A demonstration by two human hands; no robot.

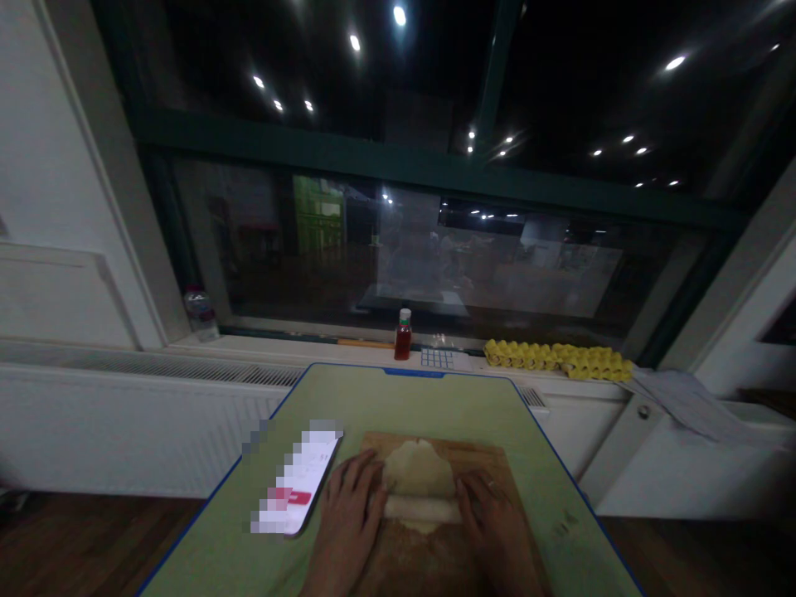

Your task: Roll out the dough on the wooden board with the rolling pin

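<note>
A pale rolling pin [423,509] lies crosswise over a flattened sheet of dough [418,468]. Most of the dough spreads beyond the pin, and a thin strip shows on the near side. Under both is a wooden cutting board [429,564], dusted with flour. My left hand [353,506] rests over the pin's left end, with the fingers pointing forward. At the right end my right hand [491,518] bears on the pin in the same way, a ring on one finger. Both hands cover the pin's ends, so its handles are hidden.
The board sits on a small green table [348,390] with a blue edge. Left of it lies a lit phone [298,485]. On the windowsill behind stand a red sauce bottle [403,336], a plastic water bottle [201,313] and yellow egg cartons [553,358]. A radiator [137,431] is below.
</note>
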